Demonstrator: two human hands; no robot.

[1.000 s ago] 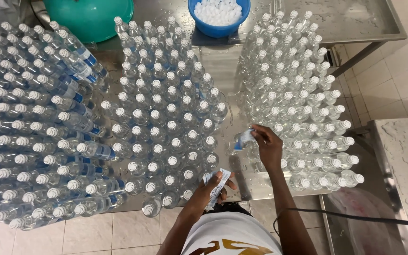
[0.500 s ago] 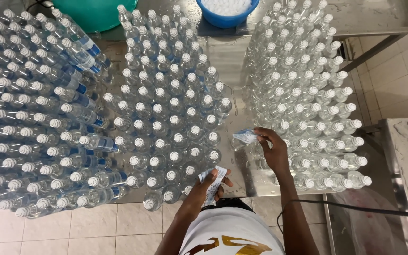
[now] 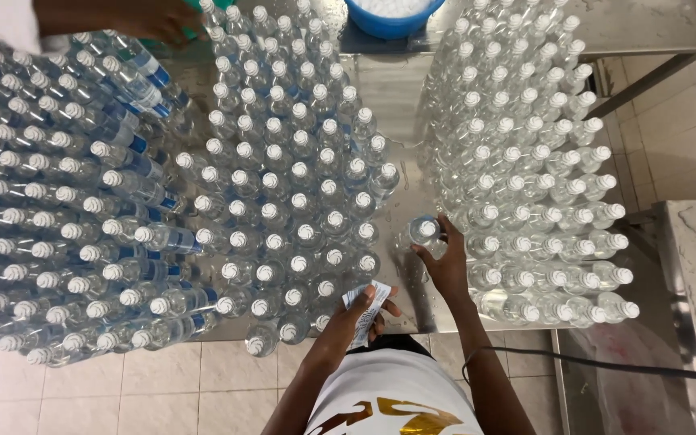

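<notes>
— What changed, left to right?
— Your left hand still pinches the stack of labels at the desk edge. Your right hand has dropped its label; its grip now closes round an upright bottle in the gap.

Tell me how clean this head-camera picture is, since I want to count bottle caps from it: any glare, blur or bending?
Head view: sharp in the middle, caps crisp; bright glare on the steel table between the bottle blocks; wide-lens bending tilts the labelled bottles at left and the clear bottles at right outward; the right hand on a single bottle is slightly soft; the left hand holds labels.
</notes>
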